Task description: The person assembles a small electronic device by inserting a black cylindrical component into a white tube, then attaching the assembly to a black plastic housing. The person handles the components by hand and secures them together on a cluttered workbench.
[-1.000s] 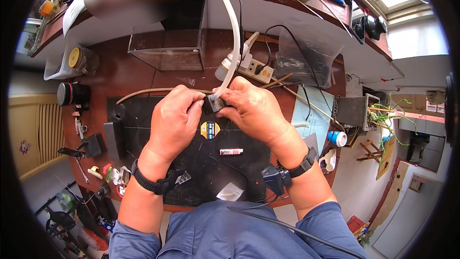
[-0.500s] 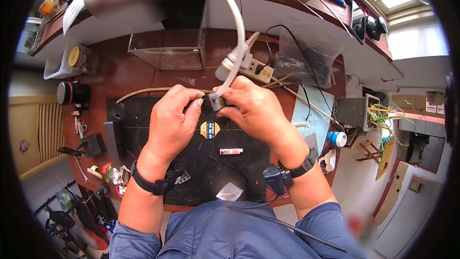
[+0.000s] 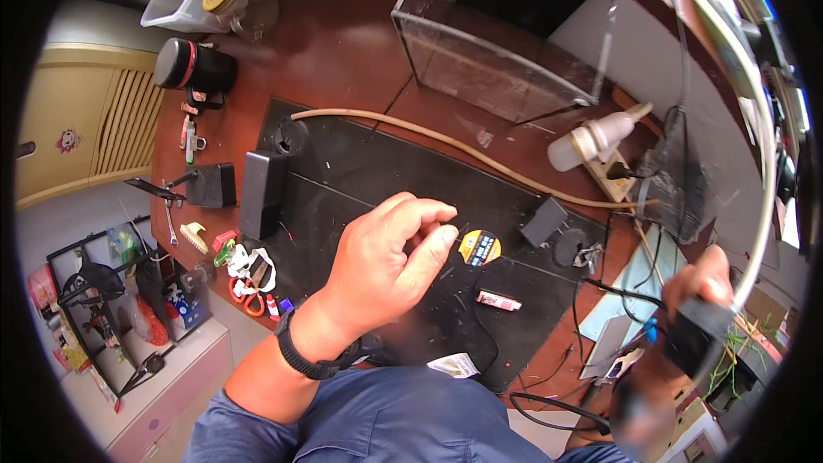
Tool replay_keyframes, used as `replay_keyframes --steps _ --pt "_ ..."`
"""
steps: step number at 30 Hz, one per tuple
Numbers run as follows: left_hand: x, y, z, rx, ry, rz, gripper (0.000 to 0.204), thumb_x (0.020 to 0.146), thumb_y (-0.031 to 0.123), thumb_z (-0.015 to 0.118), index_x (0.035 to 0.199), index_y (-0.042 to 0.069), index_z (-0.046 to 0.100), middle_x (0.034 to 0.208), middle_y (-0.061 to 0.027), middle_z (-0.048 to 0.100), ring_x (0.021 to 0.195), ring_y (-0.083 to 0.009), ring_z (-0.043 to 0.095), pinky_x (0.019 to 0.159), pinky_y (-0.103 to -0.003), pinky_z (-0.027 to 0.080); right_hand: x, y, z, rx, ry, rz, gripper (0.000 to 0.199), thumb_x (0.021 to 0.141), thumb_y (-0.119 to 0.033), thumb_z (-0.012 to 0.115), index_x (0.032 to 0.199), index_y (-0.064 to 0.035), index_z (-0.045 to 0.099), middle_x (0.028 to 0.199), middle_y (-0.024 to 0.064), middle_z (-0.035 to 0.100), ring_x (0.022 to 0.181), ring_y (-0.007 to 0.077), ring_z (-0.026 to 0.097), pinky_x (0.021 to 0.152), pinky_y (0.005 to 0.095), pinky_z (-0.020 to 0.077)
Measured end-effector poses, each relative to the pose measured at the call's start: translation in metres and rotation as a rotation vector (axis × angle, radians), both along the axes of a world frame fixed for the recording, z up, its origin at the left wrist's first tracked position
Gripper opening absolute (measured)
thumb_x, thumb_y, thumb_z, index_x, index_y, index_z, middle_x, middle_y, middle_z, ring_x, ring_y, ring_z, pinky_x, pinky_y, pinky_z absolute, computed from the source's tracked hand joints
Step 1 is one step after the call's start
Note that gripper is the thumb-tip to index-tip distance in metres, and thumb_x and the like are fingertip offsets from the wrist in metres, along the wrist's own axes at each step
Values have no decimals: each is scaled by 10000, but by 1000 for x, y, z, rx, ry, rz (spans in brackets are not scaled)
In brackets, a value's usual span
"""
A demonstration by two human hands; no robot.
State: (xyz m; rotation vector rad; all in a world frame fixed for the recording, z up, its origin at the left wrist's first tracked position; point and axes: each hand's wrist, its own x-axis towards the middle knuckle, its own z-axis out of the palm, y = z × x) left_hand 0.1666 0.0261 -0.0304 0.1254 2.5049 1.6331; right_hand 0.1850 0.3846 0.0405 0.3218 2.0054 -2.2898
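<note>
A black block (image 3: pixel 696 336) on a white cable (image 3: pixel 759 206) is gripped by the right hand (image 3: pixel 699 291); the left hand (image 3: pixel 390 261) is held half-curled and empty over the black mat (image 3: pixel 360 180).

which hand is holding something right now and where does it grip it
The right hand grips a small black box by its top, where a white cable appears to join. The left hand seems empty, fingers curled.

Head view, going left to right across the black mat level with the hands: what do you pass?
Black box → left hand → round yellow tin → small dark block → right hand, far right, holding a black plug on a white cable.
</note>
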Motion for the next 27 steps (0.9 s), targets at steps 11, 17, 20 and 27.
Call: replay_keyframes --steps 11,17,20,27 --pt "-6 -18 -36 21 -164 -48 194 953 59 753 1131 -14 726 854 -81 664 689 -129 626 596 -265 487 -52 5 -15 -547 414 675 128 973 -181 789 1071 -99 798 863 95 711 529 154 611 451 275 486" --pt "-8 -16 -46 39 -175 -17 184 958 66 753 1123 -10 726 865 -67 658 694 -107 600 596 -247 461 -60 -45 -39 -761 610 549 280 911 -167 866 1170 -273 843 901 -24 634 483 1 429 417 200 244" --pt "-8 -16 -48 20 -179 -22 186 970 95 755 1119 -13 724 871 -65 656 686 -101 582 603 -241 451 -60 -49 -34 -719 613 487 318 885 -132 884 1171 -264 845 888 -29 617 476 0 397 417 197 228" --pt "-11 -16 -47 14 -168 -29 185 943 53 758 1117 -3 727 850 -67 660 690 -110 613 578 -251 458 -57 -48 -32 -752 652 436 322 889 -137 884 1176 -278 844 846 -56 587 462 -9 382 414 193 196"
